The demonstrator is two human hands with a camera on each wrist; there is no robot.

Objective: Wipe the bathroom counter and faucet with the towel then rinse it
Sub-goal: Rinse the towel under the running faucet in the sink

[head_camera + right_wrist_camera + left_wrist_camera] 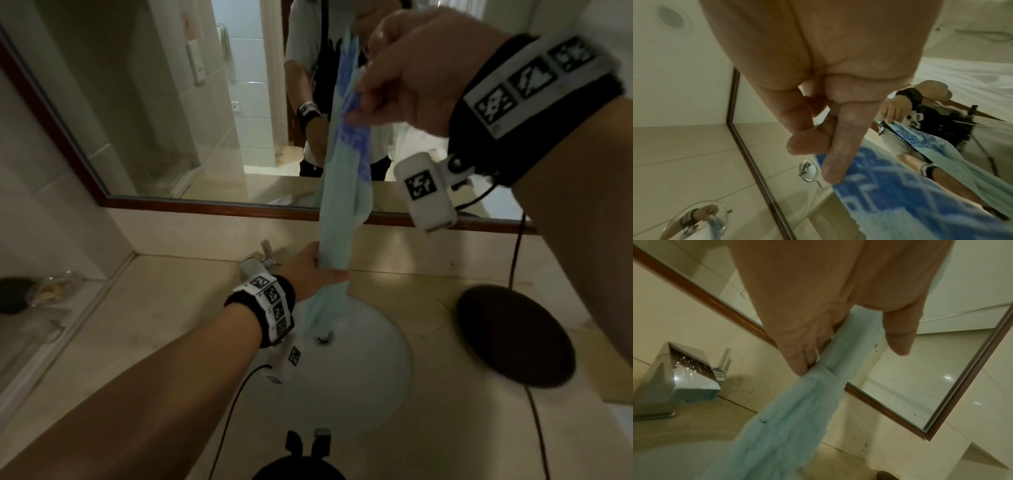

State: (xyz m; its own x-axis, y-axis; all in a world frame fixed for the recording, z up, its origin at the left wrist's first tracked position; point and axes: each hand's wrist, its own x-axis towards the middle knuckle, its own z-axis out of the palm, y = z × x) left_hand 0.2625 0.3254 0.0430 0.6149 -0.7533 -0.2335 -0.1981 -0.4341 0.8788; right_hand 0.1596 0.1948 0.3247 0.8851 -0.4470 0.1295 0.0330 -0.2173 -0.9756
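Observation:
A pale blue towel point(339, 192) with a darker blue patterned band hangs stretched in a long strand above the white sink basin point(370, 370). My right hand point(394, 78) holds its top end high in front of the mirror, thumb and fingers pinching the patterned part point(890, 186). My left hand point(315, 270) grips the towel point(797, 410) lower down, fingers curled round the strand, just over the basin's back rim. The towel's tail dangles into the basin. The chrome faucet point(257, 262) point(680, 378) stands behind my left wrist, with water drops on its top.
A beige stone counter point(154, 325) surrounds the basin. A dark round object point(513, 335) lies on the counter at the right. A glass dish point(51, 291) and a dark item sit on the ledge at the left. The framed mirror point(171, 120) covers the back wall.

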